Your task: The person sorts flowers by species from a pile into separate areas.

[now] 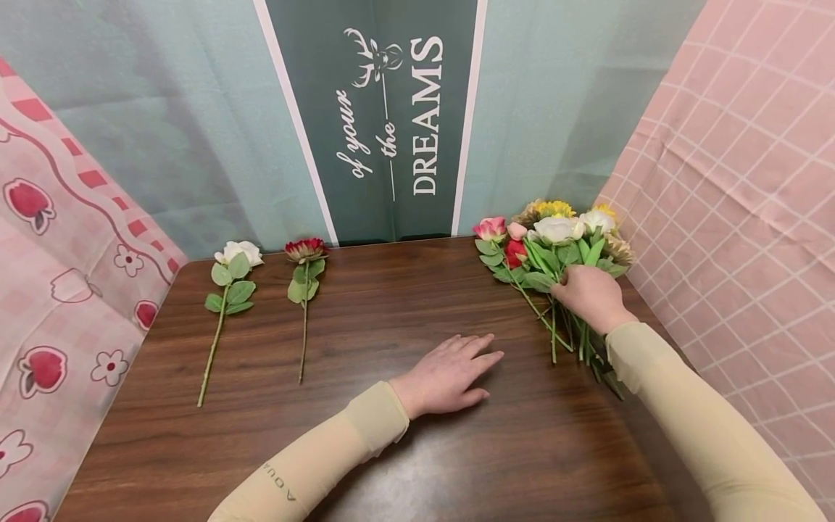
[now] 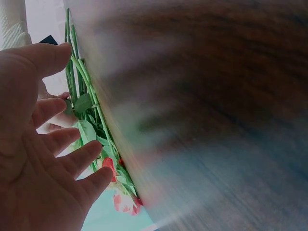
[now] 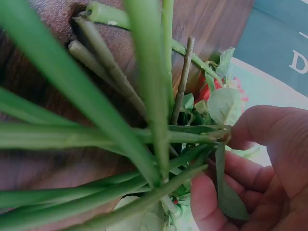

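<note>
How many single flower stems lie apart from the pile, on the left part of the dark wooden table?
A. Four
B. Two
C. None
B: a white rose stem and a dark red flower stem lie side by side there, apart from the pile of mixed flowers.

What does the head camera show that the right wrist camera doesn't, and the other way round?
Only the head view shows the white rose and the dark red flower lying apart on the table's left side, the left hand flat on the table, and the DREAMS banner. Only the right wrist view shows the cut stem ends up close and a leaf lying against the fingers. Both show the right hand on the flower pile.
</note>
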Tool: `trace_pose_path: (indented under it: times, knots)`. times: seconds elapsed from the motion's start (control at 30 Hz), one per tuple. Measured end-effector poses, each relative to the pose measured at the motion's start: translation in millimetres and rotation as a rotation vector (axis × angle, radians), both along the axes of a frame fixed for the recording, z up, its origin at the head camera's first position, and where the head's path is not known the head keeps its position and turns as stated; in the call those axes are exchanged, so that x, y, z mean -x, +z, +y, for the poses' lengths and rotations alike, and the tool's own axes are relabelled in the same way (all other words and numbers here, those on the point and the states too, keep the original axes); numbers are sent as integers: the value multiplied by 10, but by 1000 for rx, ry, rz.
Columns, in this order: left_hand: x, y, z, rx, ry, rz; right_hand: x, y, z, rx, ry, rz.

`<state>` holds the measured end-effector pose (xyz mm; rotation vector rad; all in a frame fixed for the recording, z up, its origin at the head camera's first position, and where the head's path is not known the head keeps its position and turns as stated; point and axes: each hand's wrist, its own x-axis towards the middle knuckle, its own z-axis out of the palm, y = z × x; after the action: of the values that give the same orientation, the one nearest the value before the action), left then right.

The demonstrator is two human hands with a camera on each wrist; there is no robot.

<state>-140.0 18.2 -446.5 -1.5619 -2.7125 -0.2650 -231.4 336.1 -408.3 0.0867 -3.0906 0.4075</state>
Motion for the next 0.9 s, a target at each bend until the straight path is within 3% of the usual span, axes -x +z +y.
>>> trace_pose_path:
  times: [0.23,0.57,0.73,0.9]
  knots:
    - [7,-1,15,-8,-4,-4,5,19,8,104,-12,-10]
    - [29,0,5,-23,21,-45,66,141,-62,468,-66,-202]
    - [37,-1,-5,-25,33,-66,58,198,-162,540,-76,-230]
    - [31,4,-4,-22,29,-77,74,128,-209,575,-39,-329]
